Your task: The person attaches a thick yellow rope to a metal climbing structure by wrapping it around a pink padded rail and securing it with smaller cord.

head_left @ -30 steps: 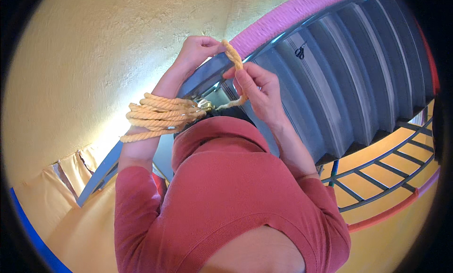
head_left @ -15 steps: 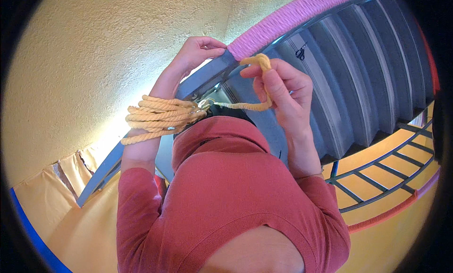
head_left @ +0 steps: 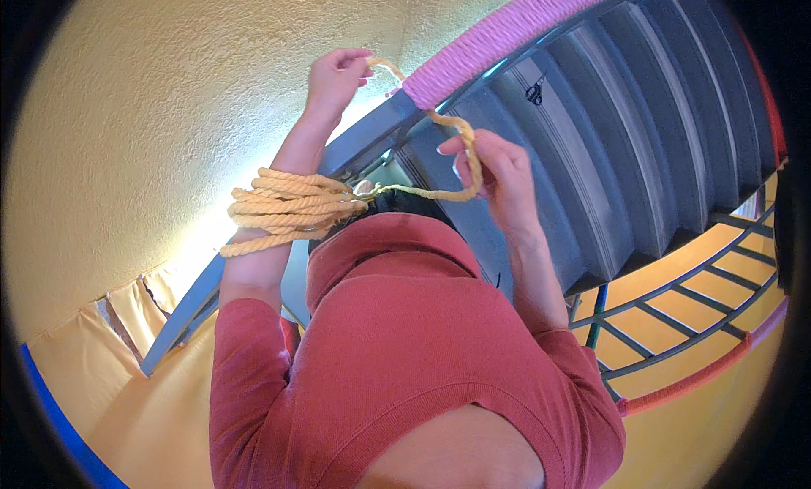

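Textured wall (head_left: 186,92) behind left hand (head_left: 333,81), higher than right hand (head_left: 505,174), both on rope (head_left: 454,195).

The twisted rope (head_left: 287,207) is yellow, the ribbed wrapping (head_left: 498,41) pink, the shirt (head_left: 422,354) red.

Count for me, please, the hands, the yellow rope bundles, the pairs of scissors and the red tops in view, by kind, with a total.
Hands (left hand, right hand): 2
Yellow rope bundles: 1
Scissors: 1
Red tops: 1
Total: 5
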`<action>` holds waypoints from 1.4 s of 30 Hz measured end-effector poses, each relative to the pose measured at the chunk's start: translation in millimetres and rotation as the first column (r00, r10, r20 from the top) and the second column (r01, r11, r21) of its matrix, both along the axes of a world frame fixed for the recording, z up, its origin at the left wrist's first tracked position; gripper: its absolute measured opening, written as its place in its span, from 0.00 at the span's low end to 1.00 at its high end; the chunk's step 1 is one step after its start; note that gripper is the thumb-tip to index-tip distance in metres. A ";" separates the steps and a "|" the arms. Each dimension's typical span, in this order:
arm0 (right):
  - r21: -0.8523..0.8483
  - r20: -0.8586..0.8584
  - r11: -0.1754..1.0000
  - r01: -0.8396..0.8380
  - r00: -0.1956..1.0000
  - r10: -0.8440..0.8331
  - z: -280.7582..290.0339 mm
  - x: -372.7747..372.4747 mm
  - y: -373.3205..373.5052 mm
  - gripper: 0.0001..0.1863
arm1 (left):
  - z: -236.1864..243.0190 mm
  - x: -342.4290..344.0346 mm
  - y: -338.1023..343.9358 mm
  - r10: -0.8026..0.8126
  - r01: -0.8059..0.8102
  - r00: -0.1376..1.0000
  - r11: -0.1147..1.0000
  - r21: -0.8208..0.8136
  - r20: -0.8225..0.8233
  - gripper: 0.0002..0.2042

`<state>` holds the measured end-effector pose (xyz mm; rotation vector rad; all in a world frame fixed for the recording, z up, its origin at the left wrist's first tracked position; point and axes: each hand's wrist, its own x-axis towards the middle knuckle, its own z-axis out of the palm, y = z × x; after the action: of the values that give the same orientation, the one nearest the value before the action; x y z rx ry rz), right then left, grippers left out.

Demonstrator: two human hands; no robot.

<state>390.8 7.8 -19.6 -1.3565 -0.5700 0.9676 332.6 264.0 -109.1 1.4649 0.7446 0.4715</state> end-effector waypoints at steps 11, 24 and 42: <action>-0.117 -0.114 0.985 0.127 0.983 -0.140 -78.5 1.5 33.0 0.18 | 65.8 -32.5 -5.9 0.319 -0.363 0.917 0.916 0.171 0.241 0.09; 0.181 0.555 0.904 0.387 0.719 -0.419 -74.7 -27.5 48.3 0.25 | 108.4 -47.4 -111.5 -0.422 0.255 0.893 0.762 0.595 0.157 0.07; 0.173 -0.216 0.763 0.623 0.780 -0.587 -96.9 -19.7 52.9 0.10 | 10.6 -6.0 -8.7 -0.367 0.403 0.876 0.913 0.057 -0.314 0.10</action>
<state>371.1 60.7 -116.4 -1.1273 -0.0945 0.4372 326.6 255.4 -98.5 1.7733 0.6402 -0.0157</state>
